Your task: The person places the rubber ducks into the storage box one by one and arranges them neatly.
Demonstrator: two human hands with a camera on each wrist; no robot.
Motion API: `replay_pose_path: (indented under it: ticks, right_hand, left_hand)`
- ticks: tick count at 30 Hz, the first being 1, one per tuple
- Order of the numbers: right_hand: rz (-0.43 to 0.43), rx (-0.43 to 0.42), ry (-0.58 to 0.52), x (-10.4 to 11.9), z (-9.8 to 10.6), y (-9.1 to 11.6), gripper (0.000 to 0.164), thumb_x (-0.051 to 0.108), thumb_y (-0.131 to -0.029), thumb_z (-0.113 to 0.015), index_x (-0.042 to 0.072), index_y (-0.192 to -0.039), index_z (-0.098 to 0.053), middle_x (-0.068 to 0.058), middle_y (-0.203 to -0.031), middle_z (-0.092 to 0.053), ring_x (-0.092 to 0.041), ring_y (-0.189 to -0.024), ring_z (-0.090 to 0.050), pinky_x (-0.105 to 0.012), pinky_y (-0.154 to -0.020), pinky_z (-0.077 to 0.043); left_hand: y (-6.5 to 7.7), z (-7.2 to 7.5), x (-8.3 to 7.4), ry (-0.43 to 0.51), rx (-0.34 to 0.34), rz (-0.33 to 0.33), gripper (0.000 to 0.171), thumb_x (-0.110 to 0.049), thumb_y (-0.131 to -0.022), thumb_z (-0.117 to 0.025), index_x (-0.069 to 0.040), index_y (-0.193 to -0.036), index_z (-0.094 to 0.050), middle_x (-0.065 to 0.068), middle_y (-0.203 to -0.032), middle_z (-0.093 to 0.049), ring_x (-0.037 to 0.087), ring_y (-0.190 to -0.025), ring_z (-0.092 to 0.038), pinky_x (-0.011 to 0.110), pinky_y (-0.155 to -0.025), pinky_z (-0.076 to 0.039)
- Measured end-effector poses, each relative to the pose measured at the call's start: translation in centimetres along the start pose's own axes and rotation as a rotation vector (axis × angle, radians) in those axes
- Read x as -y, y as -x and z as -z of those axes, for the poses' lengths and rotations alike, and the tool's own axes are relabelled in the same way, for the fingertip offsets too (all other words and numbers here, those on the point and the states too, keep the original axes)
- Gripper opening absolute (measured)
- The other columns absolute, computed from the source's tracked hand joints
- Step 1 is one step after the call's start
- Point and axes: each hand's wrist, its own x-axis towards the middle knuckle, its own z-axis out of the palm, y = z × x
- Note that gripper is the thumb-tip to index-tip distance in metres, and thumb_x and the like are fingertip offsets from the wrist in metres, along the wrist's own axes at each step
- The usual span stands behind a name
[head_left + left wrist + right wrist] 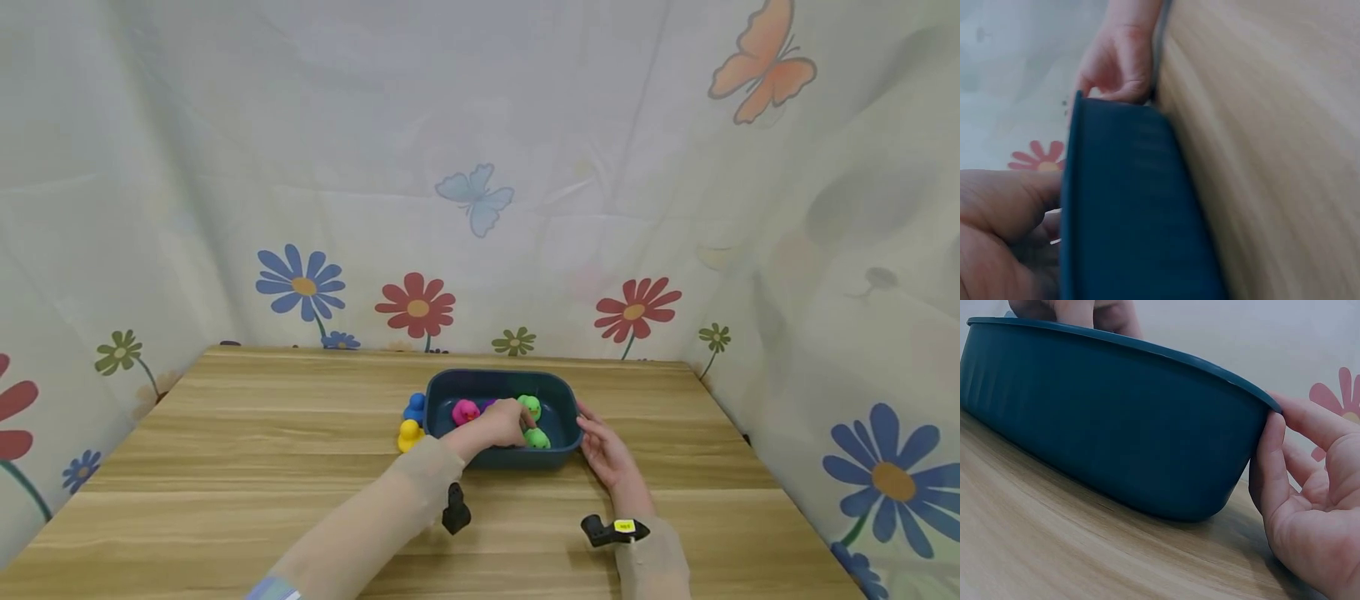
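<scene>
A dark blue plastic basin point(491, 458) stands on the table, with several small toy ducks inside. A pink duck point(466, 412) is at its left; a green duck point(529, 406) and another green duck point(537, 438) are at its right. My left hand point(501, 422) reaches over the near rim, fingers bent down among the ducks. It partly covers a purple toy point(489, 404), and I cannot tell whether its fingers hold anything. At the basin's right end my right hand point(1316, 494) holds the corner, thumb below the rim and a finger along the end.
A blue duck point(415, 407) and a yellow duck point(410, 435) sit on the wooden table point(300, 433) against the basin's left outer side. Behind the table hangs a pale curtain point(360, 225) printed with flowers and butterflies. Each wrist carries a small black camera.
</scene>
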Motion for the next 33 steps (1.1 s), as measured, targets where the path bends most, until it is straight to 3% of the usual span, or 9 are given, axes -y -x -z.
replay_pose_path:
  ticks: [9, 13, 20, 33]
  right_hand:
    - [-0.017, -0.012, 0.008, 0.2, -0.1, 0.1, 0.044, -0.002, -0.103, -0.03, 0.02, -0.112, -0.066, 0.005, -0.096, -0.069, 0.0, -0.077, -0.067, -0.01, -0.072, -0.053]
    - [-0.019, -0.018, 0.013, 0.2, -0.2, 0.1, 0.042, -0.002, -0.103, -0.03, 0.02, -0.113, -0.065, 0.005, -0.096, -0.069, 0.0, -0.077, -0.066, -0.01, -0.072, -0.053]
    - [-0.025, -0.022, -0.008, 0.3, -0.3, 0.1, 0.043, -0.002, -0.103, -0.031, 0.02, -0.113, -0.066, 0.005, -0.096, -0.069, 0.0, -0.077, -0.067, -0.009, -0.071, -0.053]
    - [-0.029, -0.052, -0.013, 0.3, -0.4, 0.0, 0.043, -0.002, -0.103, -0.031, 0.019, -0.112, -0.067, 0.003, -0.098, -0.068, -0.002, -0.08, -0.067, -0.011, -0.074, -0.054]
  left_hand:
    - [1.5, 2.5, 1.0, 0.118, 0.117, -0.015, 0.03, -0.01, -0.084, -0.076, -0.001, -0.111, -0.07, 0.013, -0.107, -0.071, 0.022, -0.097, -0.066, 0.036, -0.088, -0.055]
    - [2.5, 3.6, 2.0, 0.193, 0.13, -0.047, 0.033, -0.012, -0.088, -0.073, 0.0, -0.118, -0.066, 0.014, -0.115, -0.068, 0.024, -0.104, -0.064, 0.04, -0.095, -0.053]
    - [4.0, 5.5, 3.9, 0.266, 0.067, -0.119, 0.037, -0.015, -0.09, -0.07, -0.002, -0.124, -0.063, 0.016, -0.122, -0.066, 0.029, -0.116, -0.061, 0.04, -0.098, -0.052]
    - [6.7, 8.0, 8.1, 0.396, -0.121, -0.1, 0.036, -0.014, -0.092, -0.068, -0.003, -0.125, -0.062, 0.018, -0.13, -0.061, 0.04, -0.125, -0.051, 0.052, -0.106, -0.043]
